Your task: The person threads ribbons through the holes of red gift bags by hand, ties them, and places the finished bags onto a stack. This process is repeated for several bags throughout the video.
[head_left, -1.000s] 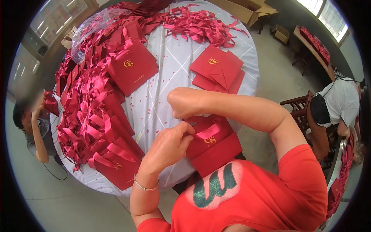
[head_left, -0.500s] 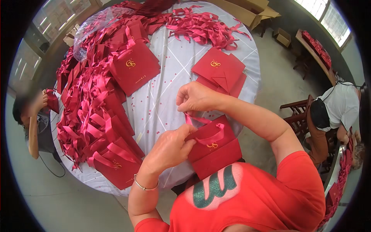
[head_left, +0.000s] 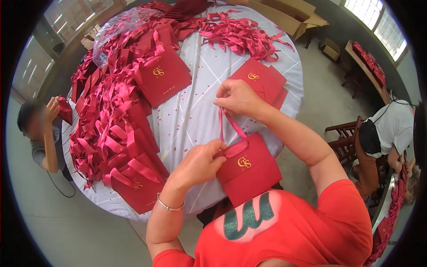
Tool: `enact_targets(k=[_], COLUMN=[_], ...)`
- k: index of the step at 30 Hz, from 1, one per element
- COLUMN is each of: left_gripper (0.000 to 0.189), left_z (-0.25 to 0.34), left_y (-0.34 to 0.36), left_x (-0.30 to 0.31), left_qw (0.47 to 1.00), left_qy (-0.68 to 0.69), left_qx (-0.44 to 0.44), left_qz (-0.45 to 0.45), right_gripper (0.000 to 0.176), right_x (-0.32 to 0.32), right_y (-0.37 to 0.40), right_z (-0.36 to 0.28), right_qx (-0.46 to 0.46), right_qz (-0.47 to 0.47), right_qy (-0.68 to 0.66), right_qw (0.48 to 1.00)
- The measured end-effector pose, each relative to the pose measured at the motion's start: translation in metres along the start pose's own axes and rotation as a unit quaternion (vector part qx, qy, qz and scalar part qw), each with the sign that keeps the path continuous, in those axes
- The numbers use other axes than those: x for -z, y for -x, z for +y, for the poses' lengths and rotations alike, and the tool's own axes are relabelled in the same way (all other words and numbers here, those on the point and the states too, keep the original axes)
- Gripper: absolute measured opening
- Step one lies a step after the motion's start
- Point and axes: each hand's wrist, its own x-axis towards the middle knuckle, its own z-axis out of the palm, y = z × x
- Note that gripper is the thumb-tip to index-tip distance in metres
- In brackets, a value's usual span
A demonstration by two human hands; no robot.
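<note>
A small red paper bag [head_left: 251,167] with a gold monogram lies against the table's near edge, in front of my shirt. My left hand [head_left: 202,162], with a bangle on its wrist, is closed at the bag's upper left corner, pinching a pink ribbon handle [head_left: 236,149] there. Above the bag, my right hand [head_left: 238,98] pinches another pink ribbon [head_left: 232,123] and holds it up taut from the bag's top edge. Beyond my right forearm lie stacked flat red bags [head_left: 253,76], partly covered by that arm.
A large heap of red bags with ribbon handles [head_left: 120,129] fills the left of the round, white-covered table [head_left: 184,118]. Loose pink ribbons [head_left: 240,38] lie at the back. One person [head_left: 40,133] sits at left, another [head_left: 391,124] works at right near wooden chairs [head_left: 349,138].
My right hand has risen slightly, drawing the ribbon upward from the bag. The front ribbon loop now lies lower toward my left hand, and the gold monogram shows fully.
</note>
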Motion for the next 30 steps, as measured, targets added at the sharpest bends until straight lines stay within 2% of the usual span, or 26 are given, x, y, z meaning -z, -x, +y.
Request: enact_targets(k=[3, 5, 7, 9, 11, 13, 15, 17, 18, 20, 21, 22, 24, 25, 28, 30], left_gripper=[0.023, 0.025, 0.025, 0.025, 0.023, 0.02, 0.018, 0.017, 0.017, 0.017, 0.017, 0.017, 0.017, 0.017, 0.021, 0.023], left_z=[0.003, 0.009, 0.01, 0.01, 0.01, 0.008, 0.004, -0.002, -0.003, -0.004, 0.004, 0.004, 0.002, 0.001, -0.007, -0.008], left_y=[0.0, 0.002, 0.002, 0.003, 0.005, 0.005, 0.002, -0.001, -0.002, -0.003, -0.001, -0.001, -0.001, -0.002, -0.006, -0.01], left_x=[0.0, 0.001, 0.002, 0.002, 0.001, 0.001, 0.002, 0.0, 0.0, -0.001, 0.002, 0.001, -0.001, -0.002, -0.006, -0.006], left_qw=[1.0, 0.998, 0.998, 0.998, 0.996, 0.992, 0.988, 0.974, 0.974, 0.952, 0.95, 0.949, 0.944, 0.944, 0.934, 0.911], left_qy=[0.018, 0.024, 0.031, 0.038, 0.064, 0.098, 0.13, 0.196, 0.198, 0.279, 0.285, 0.286, 0.318, 0.318, 0.322, 0.307], left_qx=[0.025, 0.049, 0.049, 0.051, 0.06, 0.071, 0.078, 0.099, 0.097, 0.086, 0.092, 0.089, 0.082, 0.079, 0.046, -0.025], left_qz=[-0.006, -0.006, -0.003, -0.002, 0.02, 0.026, 0.036, 0.055, 0.056, 0.098, 0.093, 0.094, 0.042, 0.045, 0.146, 0.274], right_gripper=[0.019, 0.018, 0.017, 0.017, 0.016, 0.014, 0.013, 0.015, 0.024, 0.029, 0.033, 0.033, 0.035, 0.035, 0.033, 0.034], right_x=[0.015, 0.024, 0.033, 0.04, 0.045, 0.045, 0.049, 0.052, 0.053, 0.048, 0.049, 0.042, 0.022, 0.019, 0.029, 0.045], right_y=[0.012, 0.022, 0.039, 0.054, 0.082, 0.116, 0.147, 0.175, 0.189, 0.21, 0.217, 0.218, 0.213, 0.207, 0.183, 0.162], right_z=[-0.012, -0.013, -0.019, -0.006, 0.003, -0.006, -0.005, 0.008, 0.018, 0.012, 0.01, 0.009, 0.009, 0.013, -0.003, -0.029], right_qx=[0.015, 0.027, 0.01, 0.036, 0.044, 0.038, -0.03, -0.103, -0.098, -0.137, -0.174, -0.173, -0.122, -0.092, -0.066, -0.015], right_qz=[-0.002, 0.049, 0.059, 0.067, 0.049, 0.057, 0.09, 0.107, 0.1, 0.073, 0.025, 0.025, 0.109, 0.121, 0.114, 0.14], right_qy=[0.012, -0.026, -0.009, 0.09, 0.134, 0.158, 0.153, 0.085, 0.049, -0.133, -0.184, -0.181, -0.192, -0.213, -0.2, -0.107], right_qw=[1.0, 0.998, 0.998, 0.993, 0.989, 0.985, 0.984, 0.985, 0.989, 0.979, 0.967, 0.968, 0.968, 0.965, 0.971, 0.984])
